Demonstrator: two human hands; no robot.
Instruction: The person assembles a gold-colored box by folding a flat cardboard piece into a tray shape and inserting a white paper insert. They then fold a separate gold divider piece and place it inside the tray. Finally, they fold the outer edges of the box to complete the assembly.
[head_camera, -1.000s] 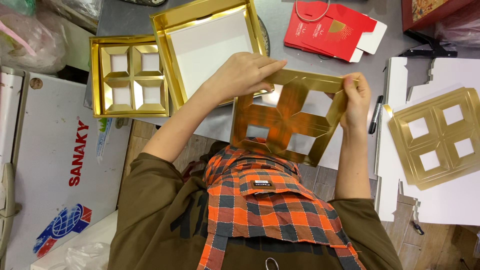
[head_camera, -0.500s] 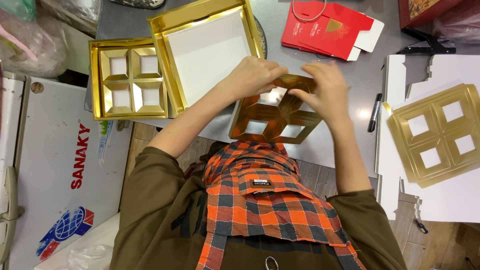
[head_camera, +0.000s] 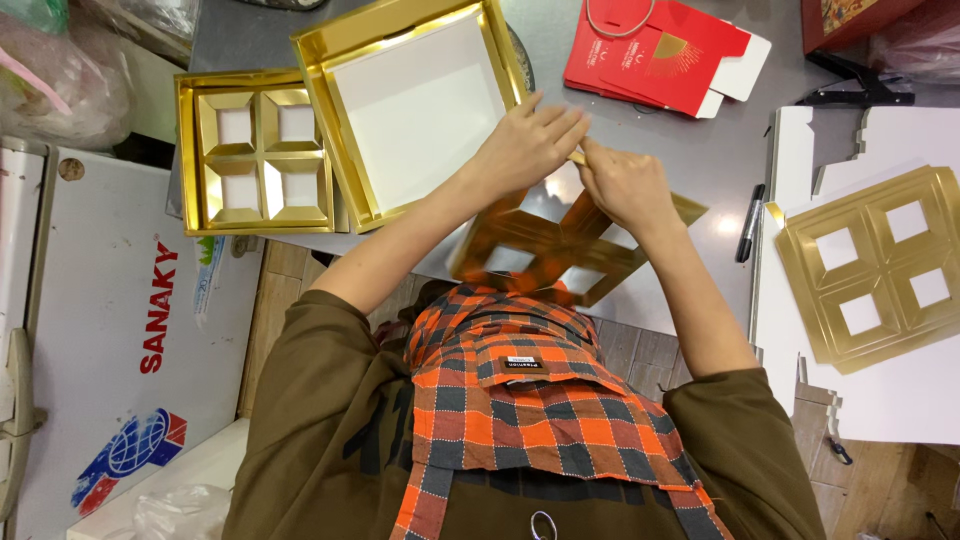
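I hold a gold cardboard divider insert (head_camera: 545, 250) with square cut-outs over the grey table edge, tilted toward my chest. My left hand (head_camera: 527, 145) and my right hand (head_camera: 622, 185) sit close together on its far edge, both pinching the card. Just behind my left hand lies an open gold box (head_camera: 345, 60) with a white inside. Left of that box sits a second gold box (head_camera: 190, 150) with a four-cell divider fitted in it.
A flat gold divider sheet (head_camera: 870, 265) rests on white card at the right, beside a black marker (head_camera: 750, 222). Red folded cartons (head_camera: 650, 50) lie at the back. A white chest appliance (head_camera: 110, 330) stands at the left.
My right hand has moved left along the divider's far edge until it met my left hand. The divider has tilted and shifted a little right.
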